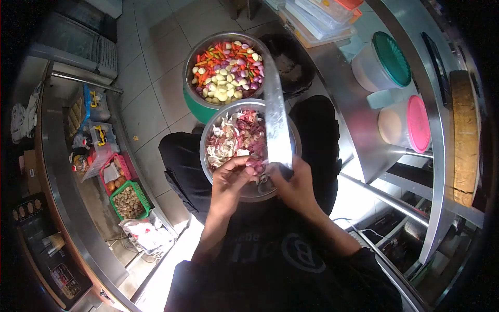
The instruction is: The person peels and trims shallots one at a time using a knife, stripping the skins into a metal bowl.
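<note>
A person in black pinches a small shallot (250,170) between the fingertips of the left hand (227,179), while the right hand (293,186) closes around a broad-bladed knife (278,119) pointing toward 12 o'clock. Both hands work at the 6 o'clock side of a steel bowl (254,197) (strewn with papery skins (228,136)). Between 11 and 12 o'clock from it, a second metal bowl (187,78) brims with chilies (210,54), peeled garlic (222,86) and shallots; a pink-lidded tub (397,125) stands near 3 o'clock.
</note>
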`<state>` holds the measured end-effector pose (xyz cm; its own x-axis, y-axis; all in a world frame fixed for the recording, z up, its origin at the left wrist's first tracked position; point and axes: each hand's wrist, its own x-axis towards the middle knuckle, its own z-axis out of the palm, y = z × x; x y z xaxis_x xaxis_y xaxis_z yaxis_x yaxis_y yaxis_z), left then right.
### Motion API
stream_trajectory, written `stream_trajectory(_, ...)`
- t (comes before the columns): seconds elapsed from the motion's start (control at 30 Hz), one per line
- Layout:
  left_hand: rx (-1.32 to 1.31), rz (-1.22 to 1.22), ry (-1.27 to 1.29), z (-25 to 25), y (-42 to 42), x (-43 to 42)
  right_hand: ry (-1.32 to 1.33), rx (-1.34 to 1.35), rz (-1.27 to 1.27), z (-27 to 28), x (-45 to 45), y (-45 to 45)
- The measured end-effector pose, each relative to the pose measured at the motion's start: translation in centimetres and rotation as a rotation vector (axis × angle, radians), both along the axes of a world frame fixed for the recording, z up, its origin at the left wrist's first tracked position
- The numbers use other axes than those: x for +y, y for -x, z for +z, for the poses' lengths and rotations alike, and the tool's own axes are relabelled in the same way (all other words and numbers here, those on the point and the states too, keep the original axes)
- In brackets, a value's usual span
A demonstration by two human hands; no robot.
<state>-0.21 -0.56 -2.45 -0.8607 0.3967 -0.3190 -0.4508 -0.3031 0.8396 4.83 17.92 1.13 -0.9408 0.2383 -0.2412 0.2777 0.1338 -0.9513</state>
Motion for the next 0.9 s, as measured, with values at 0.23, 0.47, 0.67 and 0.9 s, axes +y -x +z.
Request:
stream_trajectory(0.23, -0.135, 0.086, -0.129, 0.9, 0.5, -0.4, -0.307, -0.014, -0.010, -0.1, 0.9, 0.7)
stream_trajectory(0.47, 0.129, 0.113, 0.047, 0.6, 0.3, 0.2, -0.302, 0.250, 0.015, 0.4, -0.6, 1.5)
stream_trajectory(0.67, 0.215, 0.097, 0.076, 0.7, -0.1, 0.4, -0.109, 0.083, 0.003, 0.5, -0.6, 1.2)
stream_trajectory(0.9, 0.089, 0.052, 0.037, 0.1, -0.1, 0.0, -0.163, 0.101, -0.064, -0.3, -0.4, 0.9)
